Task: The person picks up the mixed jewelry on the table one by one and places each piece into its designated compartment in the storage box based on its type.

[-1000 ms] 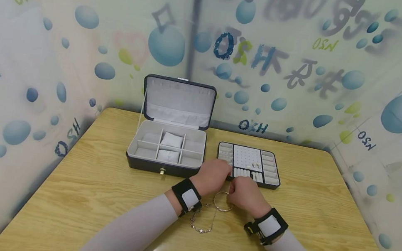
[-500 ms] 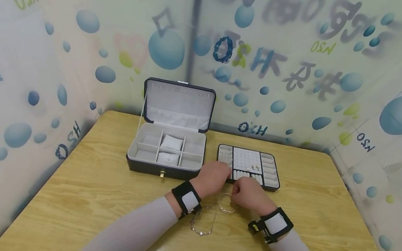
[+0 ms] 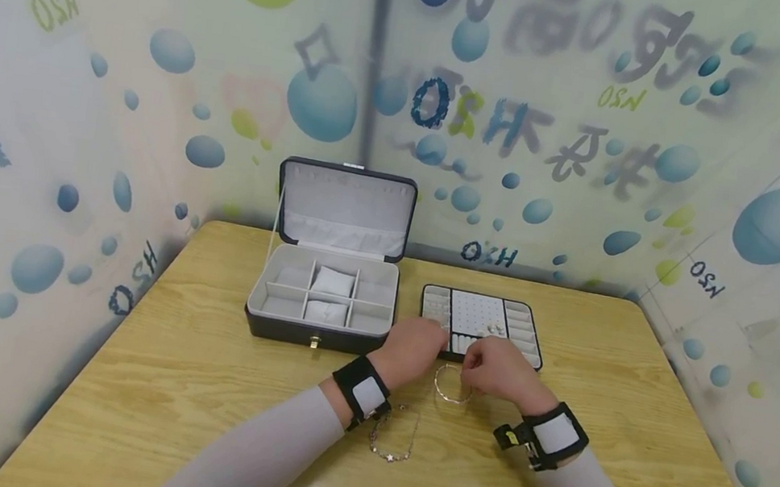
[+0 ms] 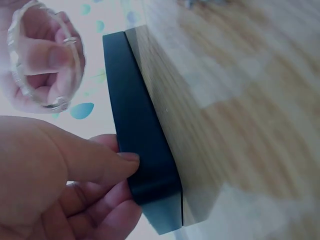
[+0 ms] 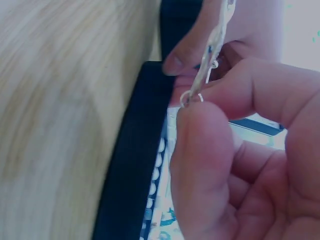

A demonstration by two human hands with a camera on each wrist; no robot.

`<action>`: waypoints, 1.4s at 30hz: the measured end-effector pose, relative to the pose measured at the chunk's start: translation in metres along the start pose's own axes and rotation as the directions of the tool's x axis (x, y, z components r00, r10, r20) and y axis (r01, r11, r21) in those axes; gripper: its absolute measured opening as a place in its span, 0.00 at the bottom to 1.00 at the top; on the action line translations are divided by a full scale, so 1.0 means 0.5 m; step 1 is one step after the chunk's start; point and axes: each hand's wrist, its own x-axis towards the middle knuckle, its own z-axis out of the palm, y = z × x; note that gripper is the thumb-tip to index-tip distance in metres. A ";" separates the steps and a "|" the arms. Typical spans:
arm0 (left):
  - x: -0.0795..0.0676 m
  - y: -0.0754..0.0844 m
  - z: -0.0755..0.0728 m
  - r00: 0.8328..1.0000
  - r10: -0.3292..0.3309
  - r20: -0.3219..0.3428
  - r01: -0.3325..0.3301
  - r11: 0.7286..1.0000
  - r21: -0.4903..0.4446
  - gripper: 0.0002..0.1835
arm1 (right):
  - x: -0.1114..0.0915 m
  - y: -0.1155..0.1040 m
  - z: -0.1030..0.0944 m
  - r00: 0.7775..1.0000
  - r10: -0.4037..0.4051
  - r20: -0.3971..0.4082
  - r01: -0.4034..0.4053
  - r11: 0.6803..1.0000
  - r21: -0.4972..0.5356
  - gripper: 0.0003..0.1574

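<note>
A silver bangle (image 3: 447,399) hangs between the thumb and index finger of my right hand (image 3: 507,370), over the table in front of the jewelry tray (image 3: 475,311). In the right wrist view the bangle (image 5: 214,47) is seen nearly edge-on, pinched near a small coil. My left hand (image 3: 412,349) grips the tray's front left corner; the left wrist view shows its thumb pressed on the black side wall (image 4: 142,125) with fingers behind. A chain bracelet with a star (image 3: 390,457) lies on the table below my left wrist. Small earrings (image 3: 494,329) sit on the tray's dotted pad.
An open black jewelry box (image 3: 349,342) stands to the left of the tray, its lid (image 3: 345,210) raised. Two small white cushions (image 3: 334,282) lie in its middle compartments. Printed walls enclose the wooden table (image 3: 197,382) at the back and sides.
My right hand has moved rightward with the bangle, away from my left hand. The left hand keeps its place on the tray. The head view has tipped slightly upward.
</note>
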 end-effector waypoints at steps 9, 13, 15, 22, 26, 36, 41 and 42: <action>-0.008 0.002 -0.004 0.999 0.050 0.007 -0.051 0.998 0.025 0.08 | -0.016 -0.005 -0.019 0.994 -0.042 -0.099 0.046 0.998 0.042 0.05; -0.012 -0.003 -0.015 0.997 0.080 0.017 -0.080 0.997 -0.022 0.06 | -0.025 -0.010 -0.029 0.990 -0.044 -0.137 0.051 0.997 0.049 0.05; -0.014 -0.006 -0.021 0.996 0.091 0.025 -0.089 0.995 -0.043 0.06 | -0.030 -0.014 -0.033 0.986 -0.053 -0.156 0.062 0.997 0.054 0.05; -0.015 -0.014 -0.040 0.995 0.103 0.008 -0.100 0.982 -0.163 0.08 | -0.043 -0.033 -0.043 0.973 -0.060 -0.223 0.080 0.993 0.082 0.05; -0.019 -0.027 -0.058 0.996 0.087 0.004 -0.083 0.960 -0.267 0.11 | -0.050 -0.043 -0.050 0.958 -0.057 -0.282 0.084 0.993 0.083 0.04; -0.043 -0.069 -0.117 0.999 0.022 0.031 -0.002 0.852 -0.524 0.18 | -0.051 -0.053 -0.047 0.925 -0.070 -0.374 0.097 0.994 0.053 0.04; -0.039 -0.085 -0.119 0.999 -0.027 0.027 0.038 0.757 -0.652 0.13 | -0.047 -0.051 -0.039 0.911 -0.079 -0.405 0.096 0.995 0.022 0.04; -0.038 -0.085 -0.118 0.999 -0.035 0.036 0.050 0.744 -0.666 0.13 | -0.046 -0.051 -0.037 0.908 -0.081 -0.410 0.095 0.995 0.016 0.04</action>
